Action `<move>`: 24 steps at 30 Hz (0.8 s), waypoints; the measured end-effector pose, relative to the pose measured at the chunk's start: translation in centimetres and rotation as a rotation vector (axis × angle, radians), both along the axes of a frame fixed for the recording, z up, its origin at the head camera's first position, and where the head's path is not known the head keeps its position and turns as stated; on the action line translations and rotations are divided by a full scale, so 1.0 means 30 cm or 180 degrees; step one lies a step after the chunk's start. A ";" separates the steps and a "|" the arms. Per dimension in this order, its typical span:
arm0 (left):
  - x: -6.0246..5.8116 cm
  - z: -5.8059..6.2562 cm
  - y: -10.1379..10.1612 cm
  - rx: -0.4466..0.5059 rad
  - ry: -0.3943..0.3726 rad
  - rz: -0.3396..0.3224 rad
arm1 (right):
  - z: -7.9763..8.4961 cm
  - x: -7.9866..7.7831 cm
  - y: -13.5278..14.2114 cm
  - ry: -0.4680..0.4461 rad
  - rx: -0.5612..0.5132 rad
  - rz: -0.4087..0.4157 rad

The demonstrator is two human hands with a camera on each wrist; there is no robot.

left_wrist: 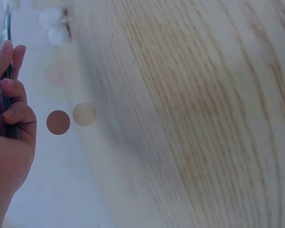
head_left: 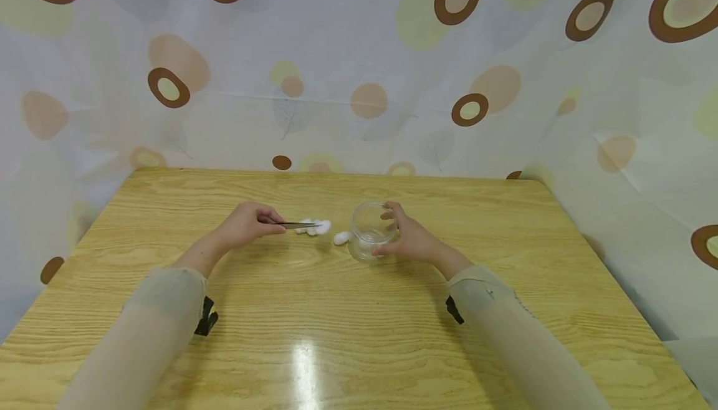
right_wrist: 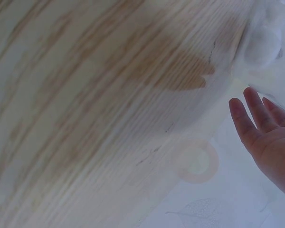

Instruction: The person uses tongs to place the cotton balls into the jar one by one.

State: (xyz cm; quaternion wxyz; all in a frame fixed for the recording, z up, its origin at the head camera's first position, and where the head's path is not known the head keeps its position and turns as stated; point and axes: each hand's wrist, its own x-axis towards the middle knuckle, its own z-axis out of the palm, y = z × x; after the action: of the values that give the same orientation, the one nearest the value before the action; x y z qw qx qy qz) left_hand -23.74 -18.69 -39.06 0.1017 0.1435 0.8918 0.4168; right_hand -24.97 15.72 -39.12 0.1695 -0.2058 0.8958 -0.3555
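In the head view my left hand [head_left: 247, 226] pinches a pair of metal tweezers [head_left: 294, 225], which point to the right. Their tips meet a white cotton ball [head_left: 323, 228] at the near end of a small cluster of cotton balls [head_left: 305, 225]; whether they grip it is too small to tell. My right hand [head_left: 412, 238] holds a clear round glass jar [head_left: 359, 226] from its right side, thumb in front and fingers behind. Something white shows low in the jar. Another cotton ball [head_left: 341, 238] lies against the jar's left side.
The wooden table [head_left: 359, 310] spreads below both forearms, with a glare spot near the front. A patterned sheet [head_left: 359, 55] hangs along the back and both sides. Black straps [head_left: 206, 316] show under the sleeves.
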 end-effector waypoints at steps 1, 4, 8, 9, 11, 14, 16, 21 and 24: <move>0.000 0.006 0.002 -0.0014 0.0010 0.0006 | 0.000 -0.001 0.000 0.0000 0.0001 0.0000; -0.005 0.017 0.009 -0.0036 0.0035 0.0005 | 0.003 0.000 0.001 0.0005 -0.0004 -0.0010; -0.013 0.035 0.021 -0.0042 0.0066 -0.0012 | 0.005 -0.001 0.001 0.0007 -0.0006 -0.0026; -0.015 0.041 0.024 -0.0037 0.0082 -0.0023 | 0.004 -0.001 0.000 0.0003 -0.0009 -0.0028; -0.017 0.053 0.030 -0.0026 0.0078 -0.0031 | 0.003 -0.002 -0.001 -0.0002 -0.0015 -0.0026; -0.022 0.072 0.040 0.0009 0.0072 -0.0049 | 0.003 -0.003 0.000 0.0005 -0.0035 -0.0020; -0.026 0.085 0.046 0.0032 0.0066 -0.0054 | 0.003 -0.003 0.001 0.0009 -0.0048 -0.0018; -0.032 0.110 0.057 0.0022 0.0099 -0.0061 | -0.007 -0.008 0.004 0.0007 -0.0059 -0.0034; -0.031 0.120 0.058 0.0022 0.0106 -0.0064 | -0.013 -0.010 0.005 -0.0008 -0.0042 -0.0028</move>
State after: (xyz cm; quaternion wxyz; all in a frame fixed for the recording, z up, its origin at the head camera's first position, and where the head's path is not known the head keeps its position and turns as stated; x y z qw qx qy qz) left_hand -24.67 -16.95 -35.47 0.0904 0.1597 0.8904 0.4165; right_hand -25.28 15.86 -39.51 0.1676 -0.2025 0.8941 -0.3625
